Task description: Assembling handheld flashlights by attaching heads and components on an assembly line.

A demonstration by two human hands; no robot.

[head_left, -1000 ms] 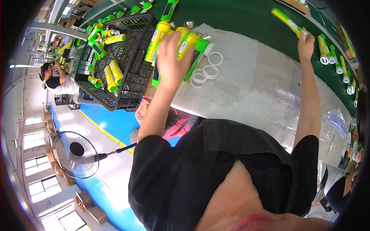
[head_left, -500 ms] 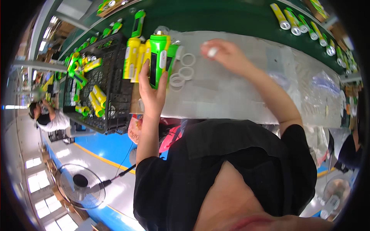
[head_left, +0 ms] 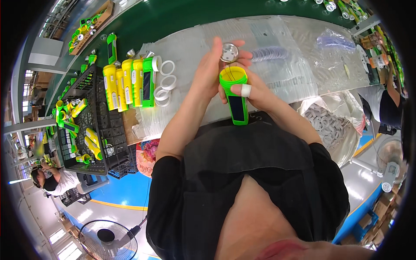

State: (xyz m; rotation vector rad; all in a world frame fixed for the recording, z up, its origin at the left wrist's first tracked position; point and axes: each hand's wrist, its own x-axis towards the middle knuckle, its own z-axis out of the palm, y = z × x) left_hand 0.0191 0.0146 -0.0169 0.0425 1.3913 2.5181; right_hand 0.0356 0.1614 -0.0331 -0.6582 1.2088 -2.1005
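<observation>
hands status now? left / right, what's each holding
Left hand: closed on a small silver reflector cup, held over the torch's open end.
Right hand: closed around the green torch body, held upright.

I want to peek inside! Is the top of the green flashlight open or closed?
Open. The green flashlight shows a bare yellow-rimmed mouth, and the left hand holds the silver reflector just above it, not seated. The right hand grips the body.

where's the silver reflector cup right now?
In the head view, centre top: the silver reflector cup is pinched in the left hand, just above the open mouth of the green flashlight body held by the right hand.
</observation>
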